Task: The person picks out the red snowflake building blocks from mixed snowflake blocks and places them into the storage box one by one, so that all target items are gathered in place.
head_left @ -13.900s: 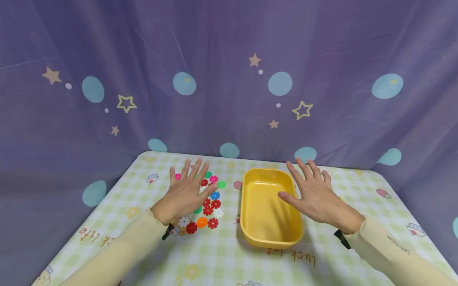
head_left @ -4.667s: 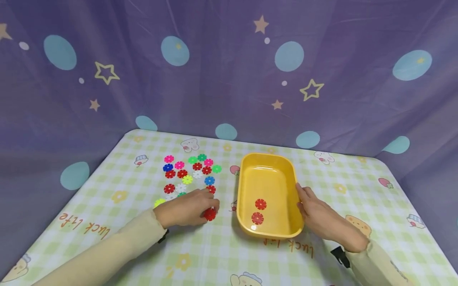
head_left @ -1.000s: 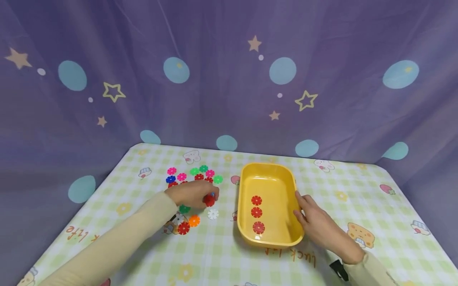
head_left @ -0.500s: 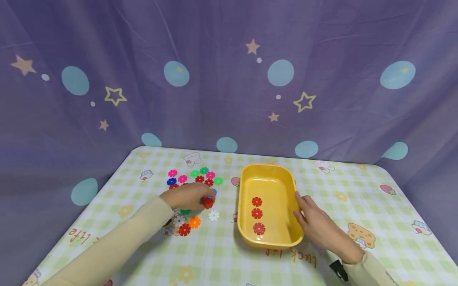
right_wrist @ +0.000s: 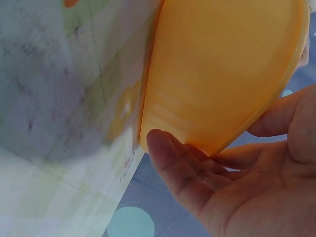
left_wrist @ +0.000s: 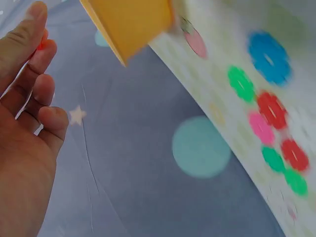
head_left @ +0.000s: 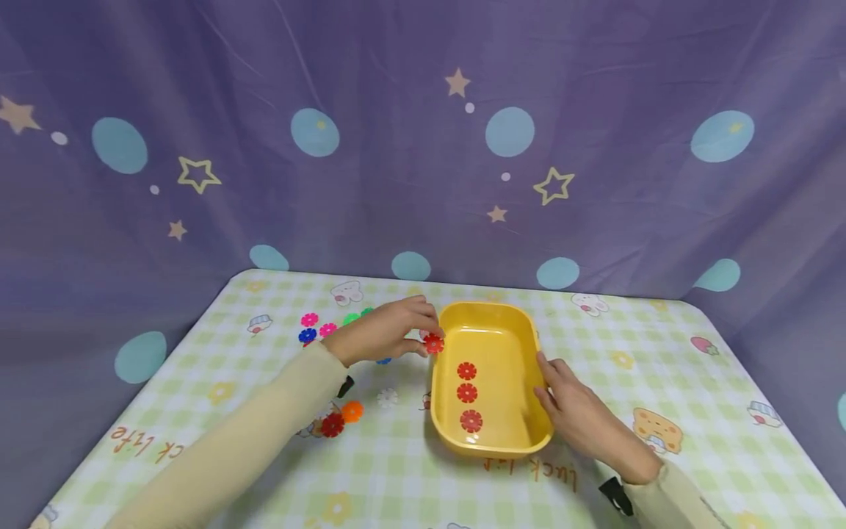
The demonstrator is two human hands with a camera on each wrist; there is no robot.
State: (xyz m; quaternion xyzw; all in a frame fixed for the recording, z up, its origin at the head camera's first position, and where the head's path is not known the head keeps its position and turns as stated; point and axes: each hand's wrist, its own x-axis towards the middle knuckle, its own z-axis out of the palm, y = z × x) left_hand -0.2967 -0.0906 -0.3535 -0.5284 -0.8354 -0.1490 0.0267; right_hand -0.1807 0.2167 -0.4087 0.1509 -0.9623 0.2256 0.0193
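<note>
I see L hand [head_left: 388, 328] pinching a red notched disc [head_left: 433, 344] btwn thumb & fingertips, at yellow tray [head_left: 502, 353] L rim; height unclear. R hand [head_left: 588, 420] grips tray's R side, thumb over rim, fingers vs. outer wall. Three red discs [head_left: 467, 393] lie inside, clear of fingers.

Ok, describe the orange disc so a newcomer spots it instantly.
On the checked tablecloth, find the yellow tray. Left of it, between a red disc and a white disc, lies the orange disc: the only orange one visible on the cloth.

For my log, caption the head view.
Left fingers pinch a red disc by the yellow tray; right fingers grip the tray.
</note>
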